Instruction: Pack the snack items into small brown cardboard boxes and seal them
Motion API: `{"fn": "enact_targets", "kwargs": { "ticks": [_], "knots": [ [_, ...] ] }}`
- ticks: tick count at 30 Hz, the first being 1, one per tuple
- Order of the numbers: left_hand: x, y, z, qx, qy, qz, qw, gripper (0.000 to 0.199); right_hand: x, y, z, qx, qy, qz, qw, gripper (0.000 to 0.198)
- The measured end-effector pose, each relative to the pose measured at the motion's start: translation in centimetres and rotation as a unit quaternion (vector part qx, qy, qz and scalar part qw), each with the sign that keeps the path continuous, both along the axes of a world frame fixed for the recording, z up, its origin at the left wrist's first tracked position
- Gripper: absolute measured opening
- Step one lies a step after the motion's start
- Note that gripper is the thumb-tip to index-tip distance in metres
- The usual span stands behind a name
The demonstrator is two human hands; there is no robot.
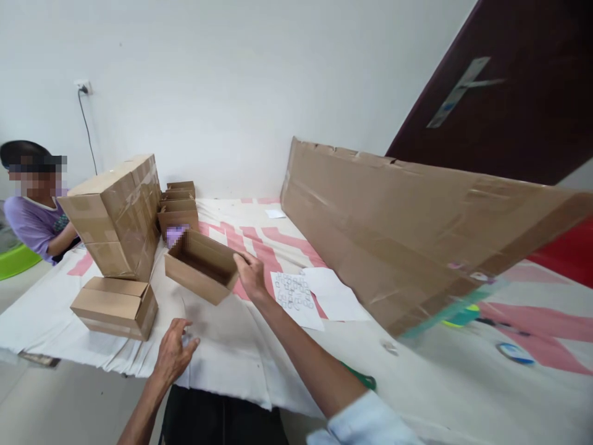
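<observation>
My right hand (pixel 250 274) grips the near right end of an open cardboard box (pixel 199 277), which is tilted over the table. The box's inside shows bare cardboard. Lower and to the left, my left hand (pixel 175 351) hovers near the table's front edge with its fingers apart and nothing in it. Left of that hand lies a closed cardboard box (pixel 113 309), its top flaps folded down. Beyond the tilted box stand several open cardboard boxes (pixel 178 210) in a row, with something purple and blurred in front of them.
Stacked taped cartons (pixel 115 216) rise at the left. A large cardboard panel (pixel 417 228) leans across the right side. Papers with drawn marks (pixel 294 296), a blue-and-white tape roll (pixel 515 353) and a green item (pixel 359 375) lie on the cloth. A person (pixel 39 216) sits at far left.
</observation>
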State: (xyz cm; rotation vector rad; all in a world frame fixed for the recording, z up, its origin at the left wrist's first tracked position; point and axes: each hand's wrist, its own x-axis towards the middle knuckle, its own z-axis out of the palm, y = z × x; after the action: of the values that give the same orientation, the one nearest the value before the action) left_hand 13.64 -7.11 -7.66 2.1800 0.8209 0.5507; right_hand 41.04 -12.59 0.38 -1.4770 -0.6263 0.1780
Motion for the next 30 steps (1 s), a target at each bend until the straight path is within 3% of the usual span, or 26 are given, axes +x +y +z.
{"fn": "enact_targets", "kwargs": {
  "ticks": [4, 7, 10, 12, 14, 16, 18, 21, 24, 27, 30],
  "knots": [
    [2.3, 3.2, -0.2, 0.048, 0.025, 0.001, 0.999, 0.036, 0.8, 8.2, 0.9, -0.001, -0.016, 0.039, 0.999, 0.042],
    [4.6, 5.7, -0.3, 0.056, 0.049, 0.011, 0.997, 0.041, 1.3, 12.5, 1.2, -0.007, -0.026, 0.065, 0.997, 0.047],
    [7.0, 8.1, -0.2, 0.05, 0.073, 0.027, 0.996, 0.043, 1.6, 14.2, 1.6, -0.018, -0.036, 0.086, 0.995, 0.05],
    [8.6, 9.6, 0.1, 0.044, 0.091, 0.037, 0.994, 0.041, 1.7, 13.1, 1.6, -0.026, -0.048, 0.092, 0.994, 0.048],
    [10.0, 10.9, 0.4, 0.036, 0.106, 0.05, 0.992, 0.036, 1.3, 9.7, 1.3, -0.027, -0.066, 0.095, 0.993, 0.046],
    [11.1, 12.0, 0.6, 0.027, 0.119, 0.069, 0.99, 0.031, 0.7, 4.2, 0.1, -0.023, -0.108, 0.096, 0.989, 0.042],
    [12.0, 12.9, 0.6, 0.015, 0.13, 0.096, 0.987, 0.029, 0.3, -2.9, -2.0, -0.032, -0.252, 0.071, 0.965, 0.035],
    [12.8, 14.0, 0.5, -0.007, 0.143, 0.145, 0.979, 0.038, 1.2, -13.9, -6.8, -0.103, -0.406, -0.001, 0.908, 0.028],
    [13.5, 15.2, 0.4, -0.023, 0.147, 0.187, 0.971, 0.046, 3.3, -22.6, -12.6, -0.21, -0.477, -0.05, 0.852, 0.042],
    [14.4, 16.4, 0.5, -0.031, 0.138, 0.217, 0.966, 0.05, 4.9, -27.5, -17.6, -0.278, -0.487, -0.049, 0.826, 0.055],
    [15.6, 17.7, 0.7, -0.039, 0.12, 0.236, 0.964, 0.045, 5.2, -29.2, -20.6, -0.296, -0.485, -0.057, 0.821, 0.05]
  ]
}}
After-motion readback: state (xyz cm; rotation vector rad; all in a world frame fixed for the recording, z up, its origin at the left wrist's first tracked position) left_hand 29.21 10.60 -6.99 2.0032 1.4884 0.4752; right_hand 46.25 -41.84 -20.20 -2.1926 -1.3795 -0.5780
